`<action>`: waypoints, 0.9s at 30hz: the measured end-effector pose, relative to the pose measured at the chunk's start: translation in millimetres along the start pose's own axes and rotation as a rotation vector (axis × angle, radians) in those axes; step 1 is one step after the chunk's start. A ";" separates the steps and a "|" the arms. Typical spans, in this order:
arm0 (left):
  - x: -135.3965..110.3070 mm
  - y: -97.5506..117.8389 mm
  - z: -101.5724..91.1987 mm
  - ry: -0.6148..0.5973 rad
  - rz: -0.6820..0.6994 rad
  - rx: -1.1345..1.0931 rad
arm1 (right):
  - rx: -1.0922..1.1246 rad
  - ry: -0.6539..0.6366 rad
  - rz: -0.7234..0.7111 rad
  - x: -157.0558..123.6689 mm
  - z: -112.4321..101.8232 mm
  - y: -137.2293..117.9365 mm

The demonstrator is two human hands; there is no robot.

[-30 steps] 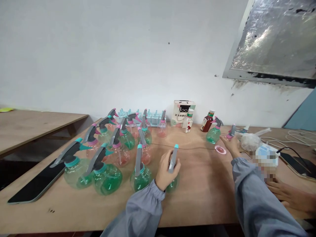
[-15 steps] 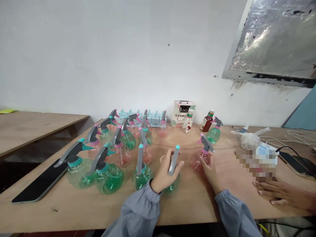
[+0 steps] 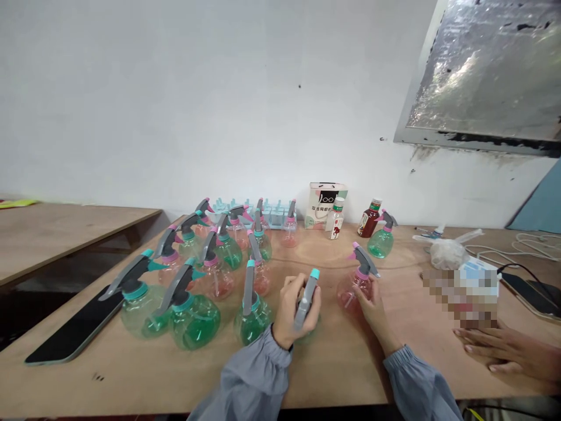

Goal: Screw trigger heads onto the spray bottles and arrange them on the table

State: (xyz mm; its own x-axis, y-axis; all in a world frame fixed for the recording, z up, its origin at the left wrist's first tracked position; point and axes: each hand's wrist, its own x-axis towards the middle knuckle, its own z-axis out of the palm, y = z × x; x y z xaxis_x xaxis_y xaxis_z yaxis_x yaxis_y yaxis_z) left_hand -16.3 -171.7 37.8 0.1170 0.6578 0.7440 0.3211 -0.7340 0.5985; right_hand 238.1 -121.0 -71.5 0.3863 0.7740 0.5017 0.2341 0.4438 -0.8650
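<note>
My left hand is closed round the neck of a green spray bottle, whose grey spray head with a teal tip rises between thumb and fingers. Most of that bottle's body is hidden under the hand. To the right, my right hand grips the side of a pink spray bottle, which stands upright on the table with its grey lever toward me. Just left of my left hand stands another green spray bottle, touched by neither hand.
Several pink and green spray bottles crowd the table's left side, beside a dark phone-like slab. Behind are blue plastic racks, a paper bag, two drink bottles and a green sprayer. Another person's hand rests at right.
My left hand has wrapped more tightly around the green bottle's head, which now leans slightly more. The right hand keeps its hold on the pink bottle. The view has shifted a little.
</note>
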 end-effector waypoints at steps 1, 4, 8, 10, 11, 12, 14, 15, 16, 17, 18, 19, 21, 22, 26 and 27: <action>0.3 1.6 -0.5 0.002 0.039 0.020 | 0.002 -0.003 0.003 -0.2 -0.1 -0.5; 2.1 5.4 -1.6 -0.035 0.107 -0.002 | 0.028 -0.012 0.006 -0.6 -0.3 -1.4; 2.6 3.9 -2.2 -0.008 0.006 -0.056 | 0.037 0.005 0.007 -1.0 -0.3 -0.1; 1.6 2.2 -1.8 0.035 -0.053 -0.036 | 0.035 0.016 0.004 -1.3 -0.2 1.0; 1.3 1.8 -1.5 0.043 -0.057 -0.017 | 0.030 0.018 -0.001 -1.4 -0.1 1.4; 1.3 1.7 -1.0 0.041 -0.043 0.007 | 0.022 0.018 -0.007 -1.6 0.1 1.7; 2.1 2.5 0.4 0.036 -0.004 0.071 | 0.006 0.015 -0.021 -1.8 0.3 1.5; 2.8 3.1 1.1 0.036 0.003 0.106 | 0.004 0.012 -0.024 -1.9 0.4 1.2; 3.5 3.9 1.8 0.035 -0.003 0.135 | 0.007 0.010 -0.025 -2.0 0.3 0.7; 4.1 4.8 2.3 0.029 -0.016 0.155 | 0.014 0.008 -0.022 -2.1 0.2 0.2; 4.7 5.8 2.6 0.014 -0.030 0.163 | 0.021 0.007 -0.015 -2.1 0.0 -0.4; 5.1 7.0 2.5 -0.008 -0.039 0.162 | 0.025 0.009 -0.009 -2.3 -0.2 -0.8; 5.6 9.7 1.6 -0.046 -0.033 0.150 | 0.022 0.012 -0.007 -2.4 -0.6 -1.4; 5.7 10.9 0.8 -0.056 -0.022 0.139 | 0.016 0.011 -0.014 -2.5 -0.7 -1.5; 5.8 12.9 -2.9 -0.038 -0.015 0.083 | -0.004 0.007 -0.057 -2.5 -0.5 -0.3; 5.9 12.8 -3.5 -0.036 -0.016 0.071 | -0.005 0.010 -0.060 -2.5 -0.4 0.2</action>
State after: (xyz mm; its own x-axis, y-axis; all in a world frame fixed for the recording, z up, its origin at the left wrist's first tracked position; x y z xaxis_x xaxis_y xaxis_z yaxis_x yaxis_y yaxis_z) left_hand -14.8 -177.8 50.9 0.1441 0.6762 0.7225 0.3889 -0.7100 0.5870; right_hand 237.5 -123.0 -73.0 0.3802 0.7418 0.5524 0.2617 0.4865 -0.8336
